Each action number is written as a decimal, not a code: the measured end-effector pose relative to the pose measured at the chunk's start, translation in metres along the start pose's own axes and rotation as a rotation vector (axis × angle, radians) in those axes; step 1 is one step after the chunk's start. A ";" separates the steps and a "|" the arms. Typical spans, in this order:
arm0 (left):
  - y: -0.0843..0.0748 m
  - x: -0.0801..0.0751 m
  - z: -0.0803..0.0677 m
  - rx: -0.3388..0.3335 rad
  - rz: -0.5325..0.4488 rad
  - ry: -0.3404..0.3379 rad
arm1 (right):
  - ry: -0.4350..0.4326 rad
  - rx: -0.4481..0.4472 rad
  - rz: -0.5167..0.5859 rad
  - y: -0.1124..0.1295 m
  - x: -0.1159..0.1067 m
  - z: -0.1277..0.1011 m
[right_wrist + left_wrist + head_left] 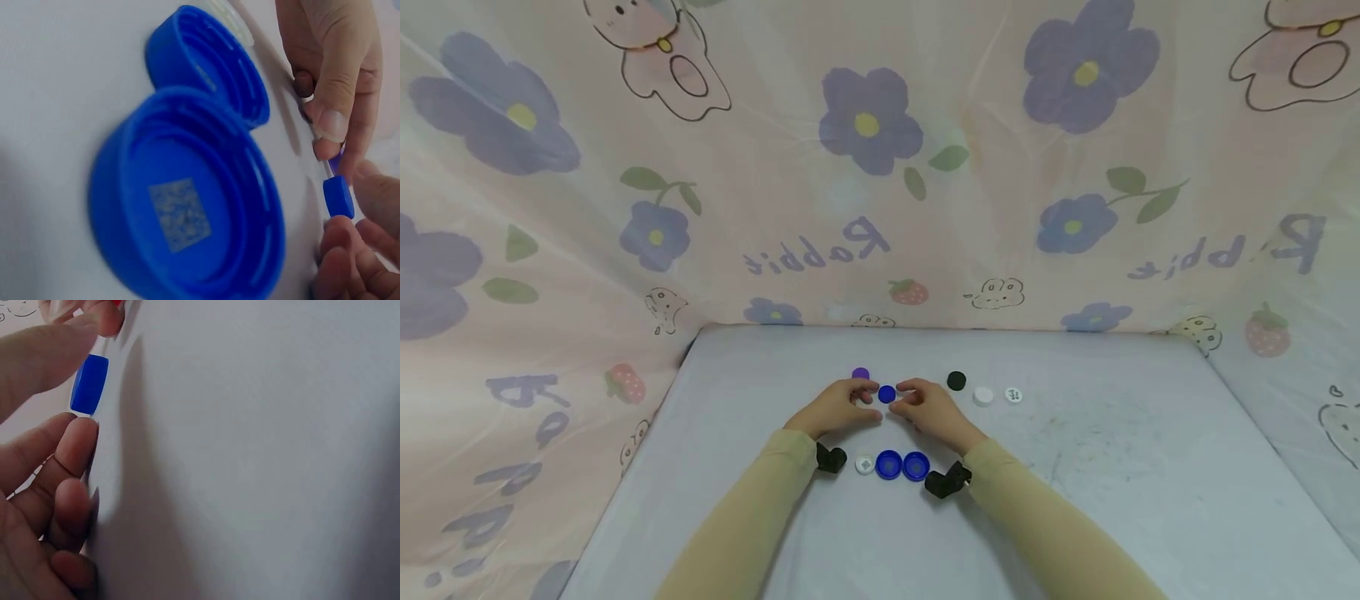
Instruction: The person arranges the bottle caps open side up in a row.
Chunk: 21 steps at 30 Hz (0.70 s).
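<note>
Where floral fabric walls meet pale tabletop (1112, 467), both hands' (838, 407) (934, 410) fingertips seemingly pinching one small blue cap (887, 394).

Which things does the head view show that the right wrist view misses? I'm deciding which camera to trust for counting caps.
Only the head view shows the purple cap, black cap and two white caps farther back. Only the right wrist view shows the square code inside one upturned blue cap. Both show the small blue cap between the left hand and right hand.
</note>
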State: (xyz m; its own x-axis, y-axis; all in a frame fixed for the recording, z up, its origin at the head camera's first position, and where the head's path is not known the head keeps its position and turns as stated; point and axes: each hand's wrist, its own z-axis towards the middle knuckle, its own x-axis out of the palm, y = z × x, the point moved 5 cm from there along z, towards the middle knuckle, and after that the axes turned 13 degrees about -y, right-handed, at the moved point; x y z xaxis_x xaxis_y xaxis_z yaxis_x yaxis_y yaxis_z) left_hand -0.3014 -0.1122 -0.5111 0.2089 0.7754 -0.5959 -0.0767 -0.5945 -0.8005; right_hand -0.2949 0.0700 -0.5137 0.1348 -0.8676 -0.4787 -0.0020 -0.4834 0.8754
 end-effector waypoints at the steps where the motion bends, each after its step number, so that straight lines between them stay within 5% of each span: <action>1: 0.000 0.001 0.000 -0.008 0.008 0.007 | -0.001 0.001 -0.004 0.000 0.000 0.000; 21: 0.003 0.008 0.006 0.014 0.032 -0.026 | 0.004 -0.020 -0.041 -0.010 0.004 0.005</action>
State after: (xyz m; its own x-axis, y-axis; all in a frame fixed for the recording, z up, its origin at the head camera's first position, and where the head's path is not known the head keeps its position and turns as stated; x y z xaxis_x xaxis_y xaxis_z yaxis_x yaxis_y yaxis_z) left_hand -0.3055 -0.1061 -0.5189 0.1803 0.7613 -0.6229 -0.0966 -0.6165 -0.7814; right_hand -0.2996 0.0707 -0.5249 0.1382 -0.8465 -0.5141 0.0233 -0.5161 0.8562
